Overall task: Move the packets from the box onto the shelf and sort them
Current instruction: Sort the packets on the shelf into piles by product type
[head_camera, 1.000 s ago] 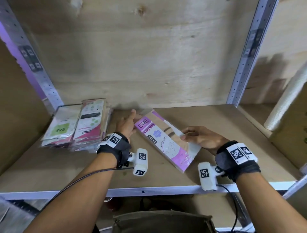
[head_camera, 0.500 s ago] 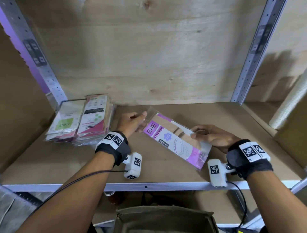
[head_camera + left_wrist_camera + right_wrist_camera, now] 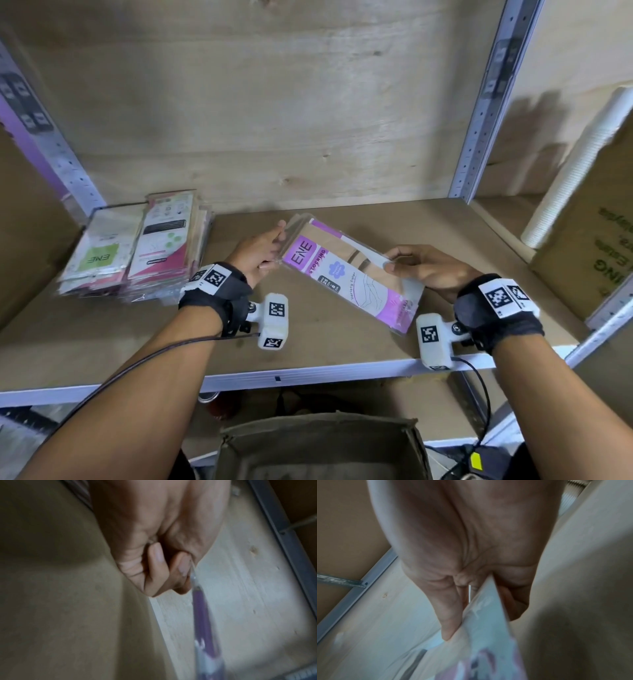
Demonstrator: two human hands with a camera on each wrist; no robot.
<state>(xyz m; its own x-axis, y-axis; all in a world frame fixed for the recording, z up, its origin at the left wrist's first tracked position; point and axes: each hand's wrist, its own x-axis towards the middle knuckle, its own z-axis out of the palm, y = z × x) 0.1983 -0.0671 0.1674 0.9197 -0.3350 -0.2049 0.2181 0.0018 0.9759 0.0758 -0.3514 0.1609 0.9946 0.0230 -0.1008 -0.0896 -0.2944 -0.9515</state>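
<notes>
A purple and beige stocking packet [image 3: 346, 274] hangs a little above the shelf board [image 3: 308, 342], held by both hands. My left hand [image 3: 263, 251] pinches its clear top left end; in the left wrist view the left hand [image 3: 171, 569] has its fingers curled onto the packet's edge [image 3: 200, 609]. My right hand [image 3: 414, 270] grips the right side; in the right wrist view the right hand [image 3: 471, 595] has its thumb and fingers clamped on the packet [image 3: 488, 622]. Sorted packets [image 3: 137, 246] lie in stacks at the shelf's left. The box [image 3: 318, 448] stands open below the shelf.
Metal uprights [image 3: 486, 102] frame the shelf bay, with a plywood back wall [image 3: 274, 120]. A cardboard carton [image 3: 589, 246] and a white ribbed roll [image 3: 575, 178] stand in the bay to the right. The white front rail [image 3: 308, 373] runs along the shelf edge.
The packet has risen slightly off the shelf and moved a little back, still held by both hands. The stacks on the left have not moved.
</notes>
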